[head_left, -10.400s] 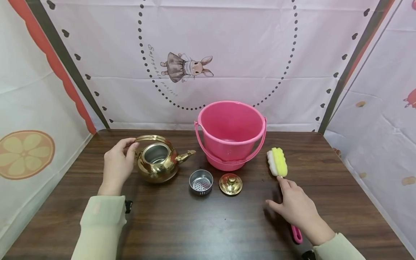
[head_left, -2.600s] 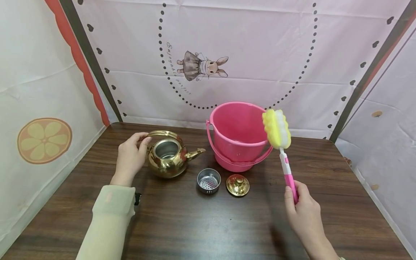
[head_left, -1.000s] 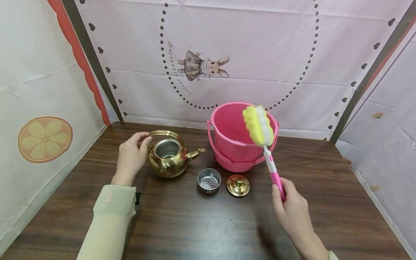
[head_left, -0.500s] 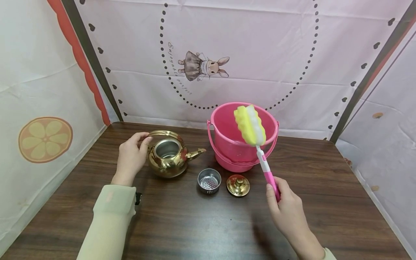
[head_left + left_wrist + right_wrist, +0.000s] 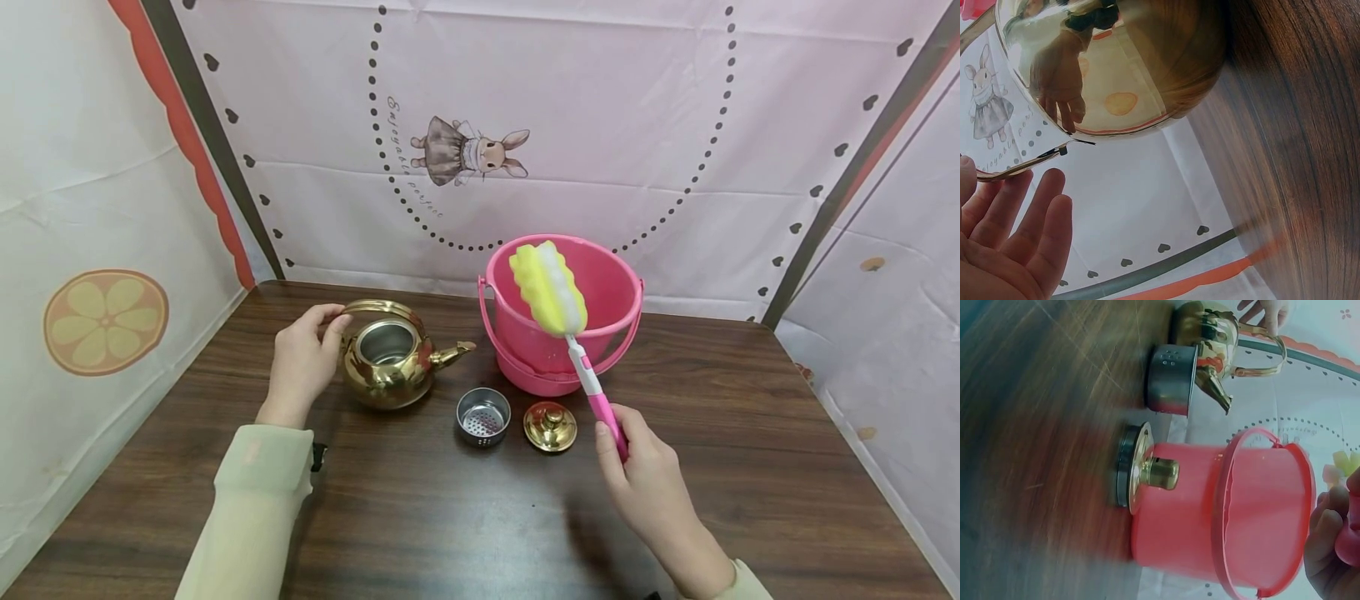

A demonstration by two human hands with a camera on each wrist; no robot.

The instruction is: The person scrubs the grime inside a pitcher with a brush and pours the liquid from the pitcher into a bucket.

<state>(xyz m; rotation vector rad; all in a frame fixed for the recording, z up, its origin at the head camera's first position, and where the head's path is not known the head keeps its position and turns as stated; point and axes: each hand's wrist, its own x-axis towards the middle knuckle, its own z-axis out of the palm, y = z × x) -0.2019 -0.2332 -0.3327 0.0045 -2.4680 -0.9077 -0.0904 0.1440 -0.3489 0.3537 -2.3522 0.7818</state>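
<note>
My left hand (image 5: 303, 358) pinches the back of the arched handle (image 5: 386, 310) on a gold teapot (image 5: 386, 379), which stands lidless with its spout to the right. My right hand (image 5: 652, 483) grips the pink handle of a sponge brush (image 5: 549, 292); its yellow and white head is raised and tilts to the left. From the head view the brush head overlaps the pink bucket (image 5: 536, 367). In the right wrist view only part of the sponge head (image 5: 1342, 467) shows beyond the fingers. The left wrist view shows the teapot's shiny side (image 5: 1116, 69) close up.
A steel strainer cup (image 5: 483, 417) with a perforated base sits right of the teapot. Beside it lies the gold knobbed lid (image 5: 550, 427), in front of the bucket. All stand on a dark wooden table (image 5: 450, 533), with printed cloth (image 5: 315, 217) around its back and sides.
Since the oldest frame, my right hand has picked the sponge brush up off the table. Over the last second the brush has moved left across the bucket. My left hand and the teapot stay put.
</note>
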